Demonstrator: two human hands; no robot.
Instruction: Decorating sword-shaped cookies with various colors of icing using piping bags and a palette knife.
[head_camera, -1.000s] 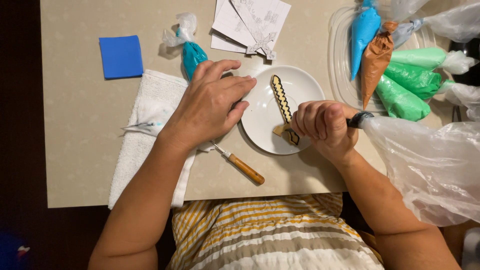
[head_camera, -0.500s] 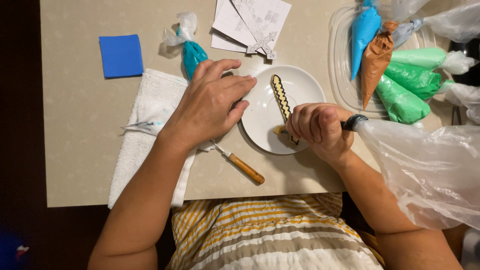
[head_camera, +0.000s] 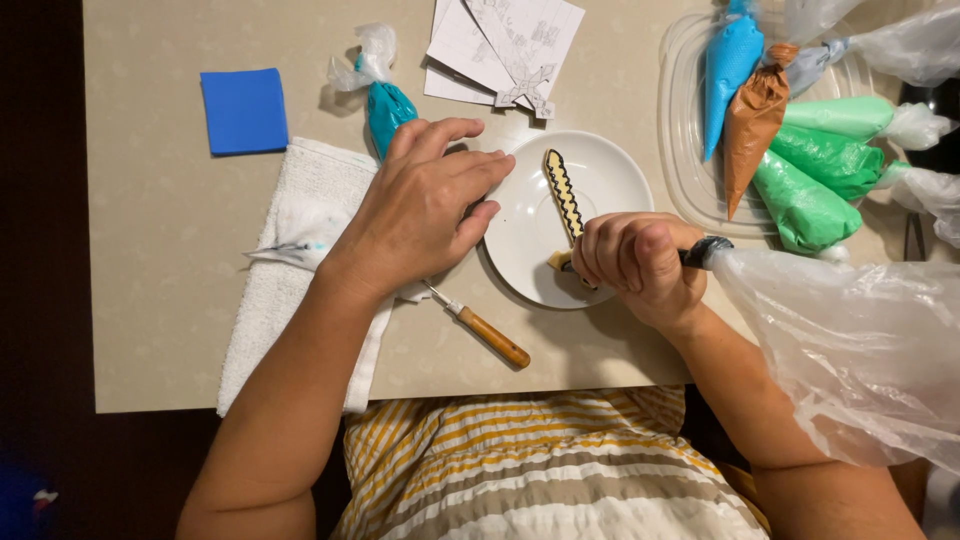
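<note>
- While the left hand (head_camera: 425, 215) lies flat with fingers spread on the rim of the round white plate (head_camera: 610, 180), seemingly to steady it, its grip pinches nothing.
- Right hand (head_camera: 635, 262) has its grip pressed together around a clear plastic piping bag (head_camera: 850, 350), tip lowered to the long zigzag-iced cookie (head_camera: 563, 195) lying on the plate.
- Beside the plate on the beige surface (head_camera: 150, 220) rest a wooden-handled tool (head_camera: 490, 337) and a white towel (head_camera: 300, 240), within reach.

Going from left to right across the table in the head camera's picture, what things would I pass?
Blue square pad → white folded towel → teal piping bag → left hand → round white plate → right hand → brown piping bag → dark green piping bag.
</note>
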